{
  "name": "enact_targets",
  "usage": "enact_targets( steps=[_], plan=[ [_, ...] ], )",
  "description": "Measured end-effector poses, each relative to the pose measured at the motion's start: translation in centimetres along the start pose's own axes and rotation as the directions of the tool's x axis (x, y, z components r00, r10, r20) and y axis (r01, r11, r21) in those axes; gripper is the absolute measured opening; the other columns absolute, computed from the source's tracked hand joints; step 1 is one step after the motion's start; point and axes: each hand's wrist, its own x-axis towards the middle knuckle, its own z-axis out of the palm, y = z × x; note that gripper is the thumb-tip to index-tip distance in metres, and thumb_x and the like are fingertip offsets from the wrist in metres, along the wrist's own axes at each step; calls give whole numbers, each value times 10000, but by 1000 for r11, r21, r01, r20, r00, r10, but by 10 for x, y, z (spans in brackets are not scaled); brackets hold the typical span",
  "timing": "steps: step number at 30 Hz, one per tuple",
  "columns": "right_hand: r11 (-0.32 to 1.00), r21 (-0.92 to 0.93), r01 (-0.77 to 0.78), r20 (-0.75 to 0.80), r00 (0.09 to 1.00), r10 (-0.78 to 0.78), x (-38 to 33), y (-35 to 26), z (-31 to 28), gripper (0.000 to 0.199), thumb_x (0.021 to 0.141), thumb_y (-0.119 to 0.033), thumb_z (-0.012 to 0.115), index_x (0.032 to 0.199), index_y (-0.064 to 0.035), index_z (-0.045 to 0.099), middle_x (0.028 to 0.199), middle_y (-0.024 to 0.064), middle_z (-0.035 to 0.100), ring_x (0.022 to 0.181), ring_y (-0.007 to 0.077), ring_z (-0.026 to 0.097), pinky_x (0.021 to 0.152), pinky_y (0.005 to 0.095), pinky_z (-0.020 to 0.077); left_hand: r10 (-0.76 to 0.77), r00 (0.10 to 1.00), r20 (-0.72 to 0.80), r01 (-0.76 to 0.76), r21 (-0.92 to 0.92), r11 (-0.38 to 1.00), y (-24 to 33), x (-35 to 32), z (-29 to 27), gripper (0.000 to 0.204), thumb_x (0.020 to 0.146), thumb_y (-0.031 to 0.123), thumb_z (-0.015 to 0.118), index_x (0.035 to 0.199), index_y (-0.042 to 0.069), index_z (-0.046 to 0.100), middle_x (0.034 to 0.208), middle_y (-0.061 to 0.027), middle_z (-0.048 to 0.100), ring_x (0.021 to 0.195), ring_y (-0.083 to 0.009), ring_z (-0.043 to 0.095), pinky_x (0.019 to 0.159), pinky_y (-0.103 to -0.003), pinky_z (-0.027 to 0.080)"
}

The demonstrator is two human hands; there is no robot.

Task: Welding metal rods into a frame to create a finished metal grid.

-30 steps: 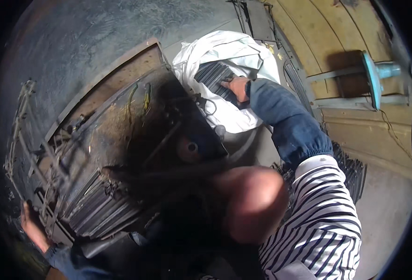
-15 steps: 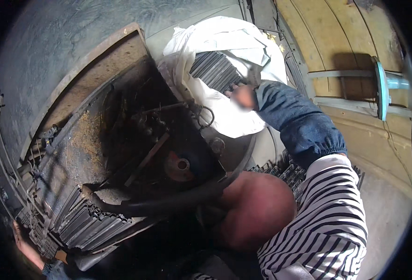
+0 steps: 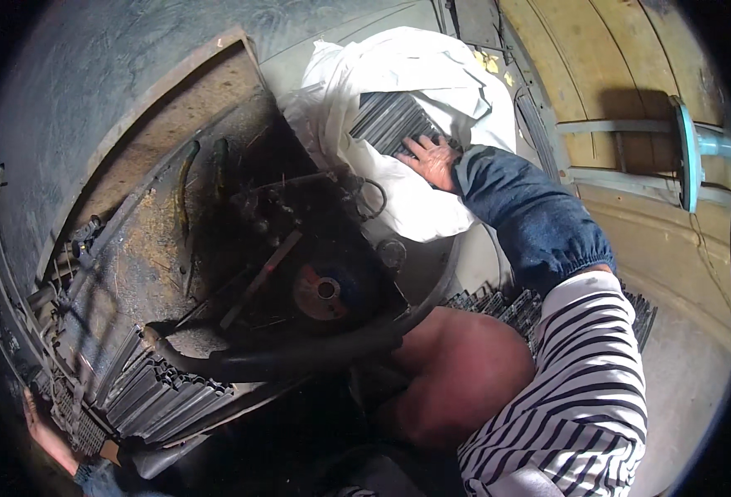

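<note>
My right hand rests with fingers spread on the near right end of a stack of dark ribbed strips. The strips lie close together in an open white sack, whose rim is folded down around them. At the far lower left, my left hand lies against the side of a dark perforated metal piece. One finger there points upward, and the rest are mostly hidden. Close to that hand, a bundle of grey channel-shaped strips lies side by side.
A dirty metal work table bears a round abrasive disc, a flat bar and a tool with two curved handles. A thick dark curved tube edges it. More strips lie beyond my knee. A blue-ended frame stands right.
My right hand's fingers, blurred before, now lie spread on the strips. The curved handles on the table now show in light where it was dark. The left hand stays in place.
</note>
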Motion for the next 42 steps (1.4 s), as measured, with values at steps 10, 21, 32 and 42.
enact_targets(
  steps=[10,21,32,42],
  plan=[
    [996,67,65,-39,997,-62,6,14,-25,878,637,-240,823,1438,-112,485,1437,196,452,1289,423,442,1074,516,418,-60,996,-71,61,22,998,40,-26,28,510,1047,377,536,1398,9,577,1255,-127,639,1078,-194,599,961,-321,454],
    [997,77,9,-327,945,17,27,40,-3,754,657,-98,672,1395,-75,520,1294,169,570,1244,352,503,974,524,420,0,1000,-31,6,183,983,33,-8,8,477,1055,301,515,1397,-30,558,1413,-136,583,1261,-217,553,1087,-323,414],
    [999,-36,19,-31,999,-20,28,-10,-147,647,744,-163,658,1339,57,527,949,265,696,975,427,683,817,505,543,16,1000,-9,-16,85,996,29,-15,30,454,1026,323,596,1329,-13,626,1286,-107,662,1140,-187,611,979,-309,468],
    [955,32,-294,-246,924,292,-171,-10,-207,420,614,-83,649,1025,3,640,908,271,690,909,444,678,806,506,559,126,990,-69,-133,-96,986,77,-64,61,421,957,321,661,1070,-81,714,927,-185,730,845,-193,607,809,-357,477]
  ],
)
